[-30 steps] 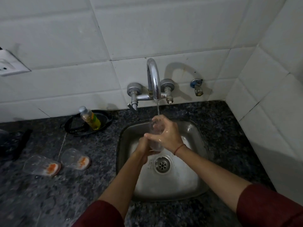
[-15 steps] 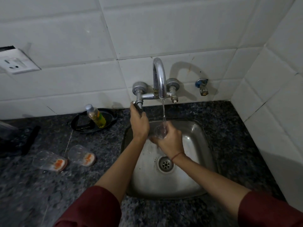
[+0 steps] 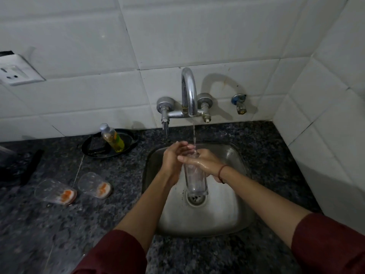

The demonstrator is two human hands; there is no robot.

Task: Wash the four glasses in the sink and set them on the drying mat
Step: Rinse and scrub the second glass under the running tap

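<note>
Rinsing: right grip (image 3: 206, 164) wrapped round tall clear glass (image 3: 195, 179) at centre of steel sink (image 3: 217, 218), mouth under stream. Left grip (image 3: 172, 161) at rim, curl unclear. Next, probably: drain glass, set on dark granite desk (image 3: 98, 224) at 9 o'clock.

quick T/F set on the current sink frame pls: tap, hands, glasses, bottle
1. Water runs from the tap. True.
2. The glass being washed lies flat on the sink floor. False: the right hand and left hand hold it upright above the drain.
3. Two other glasses lie on their sides on the counter, left of the sink. True.
4. The bottle stands right of the tap. False: it sits in a black dish left of the tap.
5. The left hand is on the tap. False: it is at the glass.
</note>
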